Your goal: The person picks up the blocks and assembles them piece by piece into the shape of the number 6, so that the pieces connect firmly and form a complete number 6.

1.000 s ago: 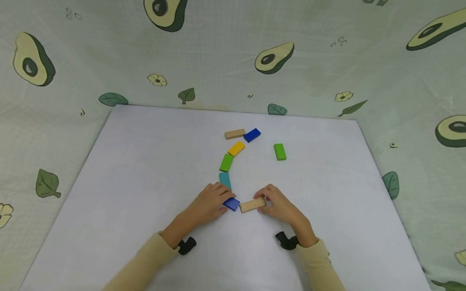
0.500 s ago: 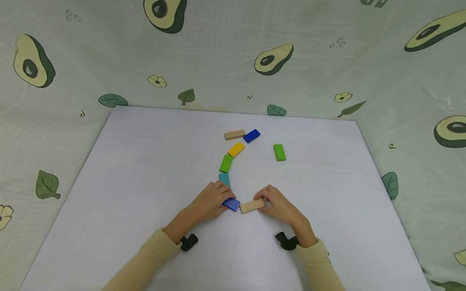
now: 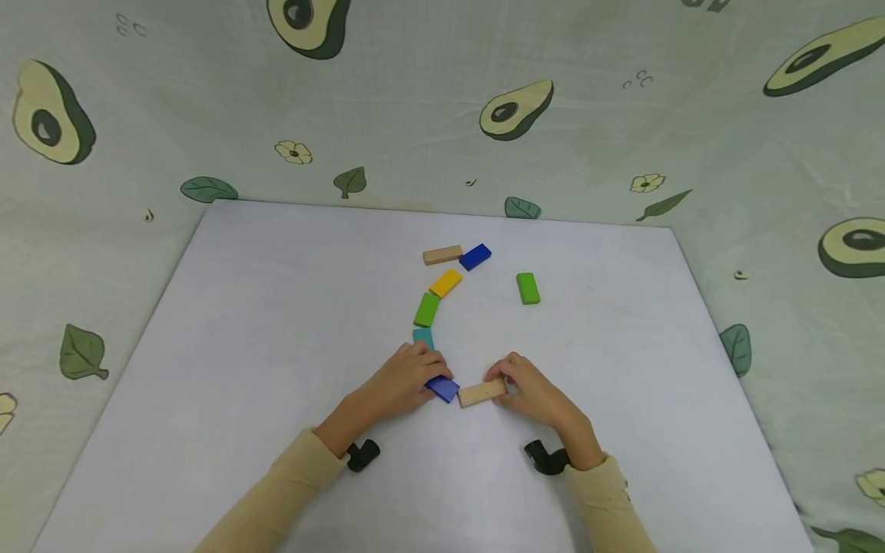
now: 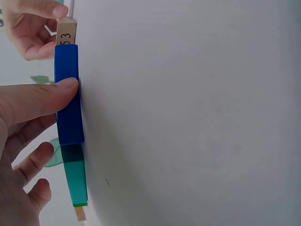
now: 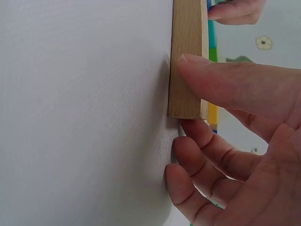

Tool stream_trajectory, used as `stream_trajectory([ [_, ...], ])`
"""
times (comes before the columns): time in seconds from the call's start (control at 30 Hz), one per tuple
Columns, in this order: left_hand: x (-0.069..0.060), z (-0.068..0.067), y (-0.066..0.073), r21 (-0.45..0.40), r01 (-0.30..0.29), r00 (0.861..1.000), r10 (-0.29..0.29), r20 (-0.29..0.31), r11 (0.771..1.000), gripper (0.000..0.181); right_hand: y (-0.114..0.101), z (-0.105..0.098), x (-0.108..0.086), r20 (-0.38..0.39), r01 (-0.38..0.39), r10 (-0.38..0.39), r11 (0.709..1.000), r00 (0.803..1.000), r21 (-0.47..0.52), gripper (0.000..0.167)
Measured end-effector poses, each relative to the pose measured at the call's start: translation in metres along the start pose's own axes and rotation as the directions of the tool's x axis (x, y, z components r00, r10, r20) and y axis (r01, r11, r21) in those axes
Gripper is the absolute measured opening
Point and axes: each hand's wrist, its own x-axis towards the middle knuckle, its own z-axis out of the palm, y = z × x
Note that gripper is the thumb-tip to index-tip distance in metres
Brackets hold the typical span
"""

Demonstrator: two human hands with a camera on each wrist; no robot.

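In the head view my left hand (image 3: 404,382) pinches a blue block (image 3: 445,389) lying at the near end of a curved row. The left wrist view shows its thumb pressed on the side of the blue block (image 4: 68,113). My right hand (image 3: 528,390) holds a plain wooden block (image 3: 482,393) between thumb and fingers, its left end against or very close to the blue block. Beyond the left hand the row goes on with a teal block (image 3: 423,336), partly hidden by the fingers, a green block (image 3: 426,310) and a yellow block (image 3: 445,283).
Past the yellow block lie a second plain wooden block (image 3: 442,255) and a dark blue block (image 3: 475,257), end to end. A separate green block (image 3: 528,289) lies to the right. Everything rests on a white table (image 3: 290,292) before an avocado-patterned cloth (image 3: 415,100).
The blue block and the near plain wooden block have shifted slightly to the right with both hands. The other blocks have kept their places; the head view has moved a little.
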Motion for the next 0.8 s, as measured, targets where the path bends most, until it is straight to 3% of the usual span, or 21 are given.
stream_trajectory([
  [0.37, -0.002, -0.007, -0.001, -0.017, 0.021, 1.0, -0.02, 0.021, 1.0, 0.034, 0.0, 0.001, -0.001, 0.004, 0.003, -0.003, 1.0, 1.0, 0.008, 0.024],
  [0.53, -0.008, -0.01, -0.01, -0.088, 0.056, 0.996, -0.062, -0.067, 0.995, 0.036, -0.001, 0.001, -0.001, 0.006, -0.005, 0.005, 1.0, 1.0, 0.003, 0.024],
  [0.67, -0.011, -0.008, -0.021, -0.193, 0.12, 0.969, -0.157, -0.191, 0.974, 0.03, -0.001, 0.001, -0.001, 0.003, 0.008, -0.008, 1.0, 1.0, 0.009, 0.024],
  [0.8, -0.011, -0.007, -0.028, -0.329, 0.22, 0.928, -0.301, -0.221, 0.919, 0.027, -0.001, 0.001, -0.002, 0.003, 0.011, -0.011, 1.0, 1.0, 0.013, 0.025],
])
